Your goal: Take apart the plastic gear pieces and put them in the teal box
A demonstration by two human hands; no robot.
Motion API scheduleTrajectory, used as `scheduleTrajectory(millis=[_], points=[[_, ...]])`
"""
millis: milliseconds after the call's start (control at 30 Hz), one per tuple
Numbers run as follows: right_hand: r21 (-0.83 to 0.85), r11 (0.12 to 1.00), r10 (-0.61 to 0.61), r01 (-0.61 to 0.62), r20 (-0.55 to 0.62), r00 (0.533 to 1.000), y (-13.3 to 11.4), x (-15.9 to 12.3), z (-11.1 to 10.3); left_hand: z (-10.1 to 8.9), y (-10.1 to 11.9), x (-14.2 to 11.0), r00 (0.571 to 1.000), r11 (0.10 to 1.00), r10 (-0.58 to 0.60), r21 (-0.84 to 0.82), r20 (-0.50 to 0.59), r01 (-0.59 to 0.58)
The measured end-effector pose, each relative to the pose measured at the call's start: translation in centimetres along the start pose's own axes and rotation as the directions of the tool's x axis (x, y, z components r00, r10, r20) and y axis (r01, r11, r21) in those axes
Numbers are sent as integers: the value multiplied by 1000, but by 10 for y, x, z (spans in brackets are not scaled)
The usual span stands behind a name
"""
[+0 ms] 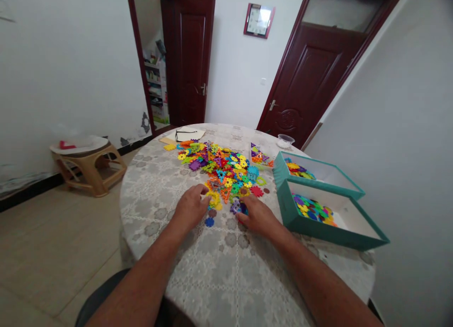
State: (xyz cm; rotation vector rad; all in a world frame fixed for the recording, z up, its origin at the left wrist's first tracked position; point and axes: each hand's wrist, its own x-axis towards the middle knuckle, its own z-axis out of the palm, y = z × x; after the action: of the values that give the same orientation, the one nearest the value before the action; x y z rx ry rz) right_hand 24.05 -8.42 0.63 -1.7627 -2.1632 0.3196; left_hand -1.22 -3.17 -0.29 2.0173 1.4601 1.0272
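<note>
Yellow piece (213, 198) at near edge of pile (226, 164), by left hand (191, 205): fingers curled, cannot tell if pinching. Purple piece (235, 206) at right hand (259, 213): thumb and fingers curved, grip unclear. Thin pieces likely want light edge pinch, neighbours undisturbed. Surface (201, 270) beneath; open green box (293, 218) rightward.

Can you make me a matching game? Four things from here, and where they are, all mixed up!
1. Small round blue plastic piece
2. Square red-framed clock
3. Tan plastic stool
4. Nearer open teal rectangular box

A. On the tiled floor
B. Right side of the cloth-covered round table
C. On the white wall
D. Near the left hand

Pairs: 1-D; 2-C; 3-A; 4-B
</note>
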Motion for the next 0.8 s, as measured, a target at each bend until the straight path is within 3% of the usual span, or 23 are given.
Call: scheduleTrajectory(millis=[100, 267, 367, 600, 800], points=[[103, 994, 24, -19, -44, 999, -1, -1, 9, 3, -4, 2, 994, 979, 105, 174, 27, -108], [456, 888, 94, -56, -60, 994, 4, -6, 14, 10, -3, 4, 982, 918, 51, 380, 180, -117], [593, 804, 89, -46, -44, 995, 7, -8, 14, 13, -3, 5, 977, 903, 43, 411, 207, -127], [707, 702, 128, -85, -9, 992, 11, -8, 13, 12, -2, 0, 978, 966, 89, 223, 189, -131], [822, 562, 89, -98, 58, 994, 5, -10, 12, 12, 5, -5, 936, 947, 322, -48, 146, -318]])
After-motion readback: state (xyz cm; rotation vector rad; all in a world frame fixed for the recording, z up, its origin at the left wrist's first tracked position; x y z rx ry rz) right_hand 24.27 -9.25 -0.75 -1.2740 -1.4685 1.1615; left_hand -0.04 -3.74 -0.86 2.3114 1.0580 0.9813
